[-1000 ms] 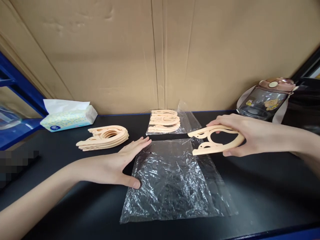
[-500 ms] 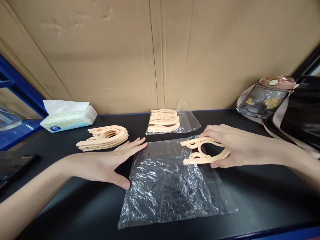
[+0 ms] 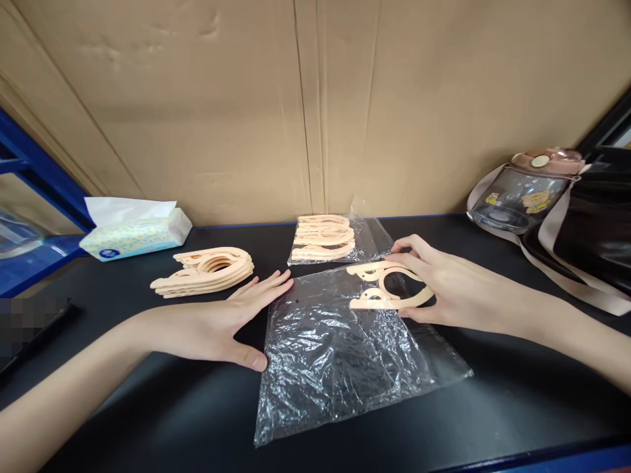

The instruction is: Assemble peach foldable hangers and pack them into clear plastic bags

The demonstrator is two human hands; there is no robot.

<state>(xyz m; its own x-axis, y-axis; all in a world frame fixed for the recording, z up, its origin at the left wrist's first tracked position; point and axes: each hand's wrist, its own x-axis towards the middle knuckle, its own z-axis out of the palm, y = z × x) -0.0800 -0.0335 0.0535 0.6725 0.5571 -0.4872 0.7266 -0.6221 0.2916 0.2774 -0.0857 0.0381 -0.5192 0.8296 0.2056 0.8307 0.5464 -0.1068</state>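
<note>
A clear plastic bag [image 3: 345, 358] lies crumpled on the black tabletop [image 3: 517, 387]. My left hand [image 3: 231, 322] rests flat at the bag's left edge, fingers stretched out and thumb touching the plastic. My right hand [image 3: 438, 286] grips a peach-coloured folded plastic hanger [image 3: 382, 286] and holds it at the bag's upper right corner; whether it is partly inside the bag I cannot tell. A loose stack of the same hangers [image 3: 204, 269] lies to the left. Behind, a second bag holding hangers [image 3: 328, 238] lies by the wall.
A tissue pack [image 3: 135, 230] sits at the back left near a blue frame [image 3: 29, 164]. A tinted water bottle with a strap [image 3: 525, 190] and a dark bag [image 3: 591, 223] stand at the back right. A cardboard wall [image 3: 315, 105] closes the back.
My right hand has carried the hanger leftward and down onto the bag's upper right corner. The bag has shifted and skewed slightly. My left hand has stayed flat at the bag's left edge.
</note>
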